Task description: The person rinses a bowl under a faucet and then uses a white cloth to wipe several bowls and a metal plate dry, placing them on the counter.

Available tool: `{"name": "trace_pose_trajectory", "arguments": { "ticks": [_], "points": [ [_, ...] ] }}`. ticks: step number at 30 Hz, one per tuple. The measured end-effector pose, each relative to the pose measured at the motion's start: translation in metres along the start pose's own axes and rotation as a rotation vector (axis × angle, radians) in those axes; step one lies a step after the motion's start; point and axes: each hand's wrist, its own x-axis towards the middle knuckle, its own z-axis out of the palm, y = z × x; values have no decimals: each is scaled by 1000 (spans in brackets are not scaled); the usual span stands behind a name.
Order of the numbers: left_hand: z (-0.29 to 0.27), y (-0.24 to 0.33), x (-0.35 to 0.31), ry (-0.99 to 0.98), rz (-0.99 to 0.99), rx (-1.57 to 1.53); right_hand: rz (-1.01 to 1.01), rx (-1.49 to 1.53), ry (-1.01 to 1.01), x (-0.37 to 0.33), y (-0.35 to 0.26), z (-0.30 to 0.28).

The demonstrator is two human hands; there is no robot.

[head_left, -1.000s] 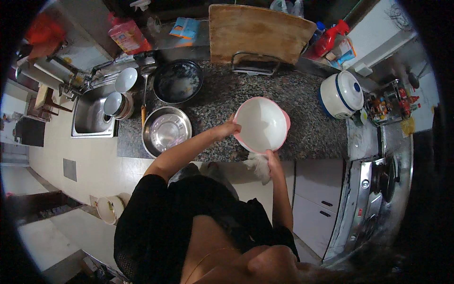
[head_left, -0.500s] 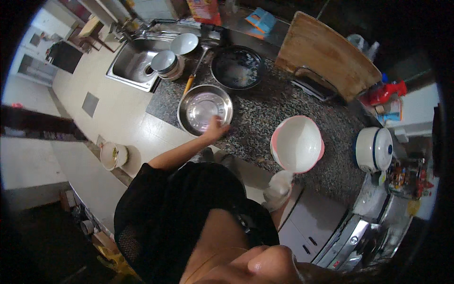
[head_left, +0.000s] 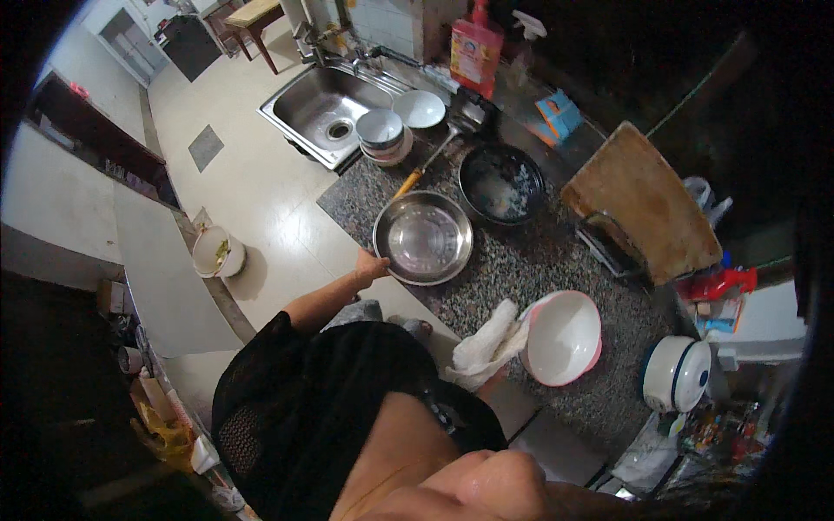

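Note:
My left hand grips the near-left rim of a round stainless steel basin, which sits at the counter's front edge. A white cloth is in my right hand, bunched and hanging over the fingers, so most of that hand is hidden. The cloth comes up against the near left side of a white bowl with a pink rim, standing to the right of the basin. Just beyond the basin lies a spatula with a yellow handle.
A black pan and stacked bowls stand behind the basin, near a plate and the steel sink. To the right are a wooden cutting board and a white lidded pot. A bucket stands on the floor.
My left hand has gone from inside the basin to its near-left rim. My right hand has raised the cloth from below the counter edge to beside the pink-rimmed bowl. The view has shifted.

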Motion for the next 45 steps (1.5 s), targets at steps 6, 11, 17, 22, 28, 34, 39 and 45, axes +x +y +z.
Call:
{"name": "trace_pose_trajectory", "arguments": {
  "ticks": [6,11,17,22,28,34,39,45],
  "points": [
    [-41,70,-33,-484,645,661,101,-24,-45,29,34,45],
    [-107,70,-22,-582,684,388,198,-45,-116,53,90,106],
    [-246,111,-17,-439,-56,-550,250,17,-148,77,178,202],
    [-367,149,13,-195,191,-268,276,111,-165,96,241,271],
    [-424,207,76,-176,66,-452,334,152,-224,146,278,348],
    [-404,284,162,-161,283,-99,347,190,-268,216,279,383],
    [-372,334,225,183,497,834,331,258,-272,267,268,405],
    [-362,361,262,199,635,892,260,305,-304,326,241,428]
  ]
}}
